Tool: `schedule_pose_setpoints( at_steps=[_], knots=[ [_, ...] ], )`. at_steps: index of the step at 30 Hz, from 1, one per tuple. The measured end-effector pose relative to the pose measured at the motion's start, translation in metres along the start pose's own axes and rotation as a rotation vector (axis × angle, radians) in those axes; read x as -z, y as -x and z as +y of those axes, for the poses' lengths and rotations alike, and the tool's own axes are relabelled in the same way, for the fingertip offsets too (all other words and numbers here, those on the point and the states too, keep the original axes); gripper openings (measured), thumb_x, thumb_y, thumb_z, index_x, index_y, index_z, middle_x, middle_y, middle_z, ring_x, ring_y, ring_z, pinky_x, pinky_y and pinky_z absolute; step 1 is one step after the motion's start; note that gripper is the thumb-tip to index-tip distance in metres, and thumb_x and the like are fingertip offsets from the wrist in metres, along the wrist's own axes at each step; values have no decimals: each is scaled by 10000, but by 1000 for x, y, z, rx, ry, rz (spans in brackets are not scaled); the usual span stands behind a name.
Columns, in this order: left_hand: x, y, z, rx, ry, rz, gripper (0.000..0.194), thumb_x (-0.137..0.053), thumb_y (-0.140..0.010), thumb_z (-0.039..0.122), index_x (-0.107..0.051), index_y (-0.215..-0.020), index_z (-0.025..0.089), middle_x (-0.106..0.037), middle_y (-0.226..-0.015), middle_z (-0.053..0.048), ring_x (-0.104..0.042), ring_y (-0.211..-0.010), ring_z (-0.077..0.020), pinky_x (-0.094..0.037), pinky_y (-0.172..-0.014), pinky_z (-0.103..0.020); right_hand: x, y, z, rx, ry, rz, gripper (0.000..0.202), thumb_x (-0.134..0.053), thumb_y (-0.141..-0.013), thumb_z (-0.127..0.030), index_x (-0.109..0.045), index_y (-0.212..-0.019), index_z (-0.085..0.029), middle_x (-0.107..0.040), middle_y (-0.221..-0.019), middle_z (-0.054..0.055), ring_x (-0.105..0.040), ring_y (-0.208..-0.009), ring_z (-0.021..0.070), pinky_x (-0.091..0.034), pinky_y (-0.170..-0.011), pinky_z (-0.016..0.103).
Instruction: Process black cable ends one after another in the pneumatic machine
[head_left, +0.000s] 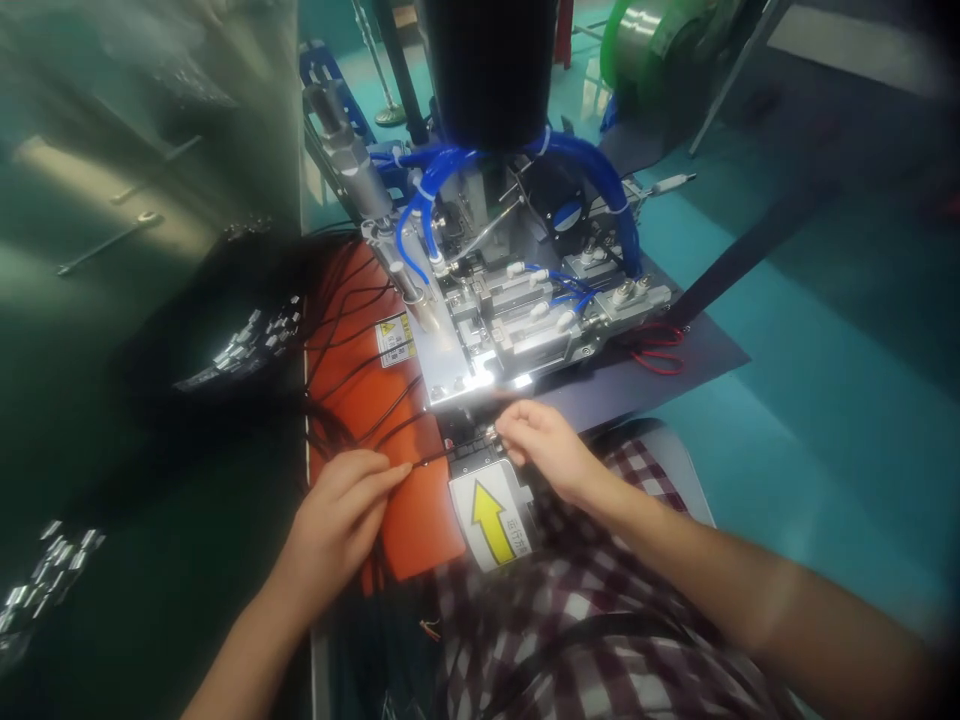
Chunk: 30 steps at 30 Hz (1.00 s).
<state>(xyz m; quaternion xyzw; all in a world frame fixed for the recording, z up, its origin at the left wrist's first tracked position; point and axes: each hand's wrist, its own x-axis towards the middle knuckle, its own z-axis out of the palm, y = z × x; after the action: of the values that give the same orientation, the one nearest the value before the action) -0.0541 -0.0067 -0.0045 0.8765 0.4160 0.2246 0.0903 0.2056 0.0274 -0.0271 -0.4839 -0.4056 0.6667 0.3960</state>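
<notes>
Between the thumb and fingers of my left hand [341, 510] runs a thin black cable [439, 459], pinched over the orange cover [416, 525]. It stretches toward a small dark guide [474, 450] at the near end of the metal machine [450, 365]. My right hand [546, 445] is closed in a pinch at that guide, just below the machine's bright front edge. Whatever lies in its fingertips is too small to make out. Below both hands sits a white label [491, 515] with a yellow arrow pointing away from me.
Several black cables [349, 295] cross the orange cover from a dark bundle on the left, with shiny metal ends [247, 350]. A wrench [105, 245] lies farther left. Blue tubes [589, 160] arch over the machine. A green spool [637, 45] stands behind.
</notes>
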Motion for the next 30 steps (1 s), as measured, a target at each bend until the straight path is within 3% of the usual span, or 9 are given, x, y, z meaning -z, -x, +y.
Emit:
schedule_pose_setpoints(
  at_steps=[7,13,15,18,21,23,26,30],
  knots=[
    [0,-1,0,-26,-5,-6,345,-490,-880,18,-578,-1155,206,-562,-1052,-53,-544,-994,-161,-474,-863,-293,-3,7,-1,217,367,138,159,-520,-811,-260,-451,-678,-207,-462,-594,-62,-431,-547,102,-338,-544,246],
    [3,-3,2,-38,-11,19,303,-472,-892,42,-605,-1112,204,-581,-1040,-56,-562,-971,-155,-486,-847,-285,7,11,-8,180,402,87,173,-554,-815,-328,-549,-725,-181,-585,-647,-15,-527,-533,116,-414,-544,257],
    [2,-4,3,-41,-14,34,291,-471,-895,52,-616,-1094,206,-594,-1021,-52,-572,-952,-150,-492,-836,-278,20,24,2,159,397,72,240,-485,-866,-395,-576,-849,-173,-640,-753,13,-558,-522,112,-457,-558,268],
    [2,-5,4,-35,-22,59,266,-469,-904,82,-636,-1065,212,-612,-1001,-48,-586,-933,-149,-502,-823,-277,57,59,34,134,438,94,282,-463,-878,-412,-559,-995,-175,-645,-788,27,-577,-537,133,-465,-544,279],
    [2,-5,7,-17,-32,74,249,-462,-915,123,-656,-1043,214,-631,-986,-51,-601,-922,-155,-515,-812,-285,101,95,77,69,763,128,281,-432,-887,-412,-580,-1010,-208,-677,-850,44,-640,-751,195,-490,-699,329],
    [2,-6,8,-5,-40,76,249,-454,-921,143,-667,-1029,212,-641,-975,-54,-609,-916,-158,-523,-806,-292,123,111,99,14,812,136,260,-423,-871,-379,-596,-925,-193,-695,-873,78,-651,-777,231,-491,-717,371],
    [4,-7,10,1,-53,72,247,-449,-924,156,-675,-1012,202,-647,-967,-59,-614,-913,-156,-528,-807,-294,133,119,110,4,836,127,266,-394,-873,-352,-605,-930,-198,-702,-934,94,-658,-808,245,-491,-734,386],
    [4,-7,11,-6,-61,72,241,-450,-926,160,-676,-1001,193,-645,-968,-64,-613,-915,-151,-528,-812,-292,123,112,105,55,839,69,272,-393,-885,-332,-614,-992,-214,-700,-984,73,-654,-858,227,-486,-771,361]
  ],
)
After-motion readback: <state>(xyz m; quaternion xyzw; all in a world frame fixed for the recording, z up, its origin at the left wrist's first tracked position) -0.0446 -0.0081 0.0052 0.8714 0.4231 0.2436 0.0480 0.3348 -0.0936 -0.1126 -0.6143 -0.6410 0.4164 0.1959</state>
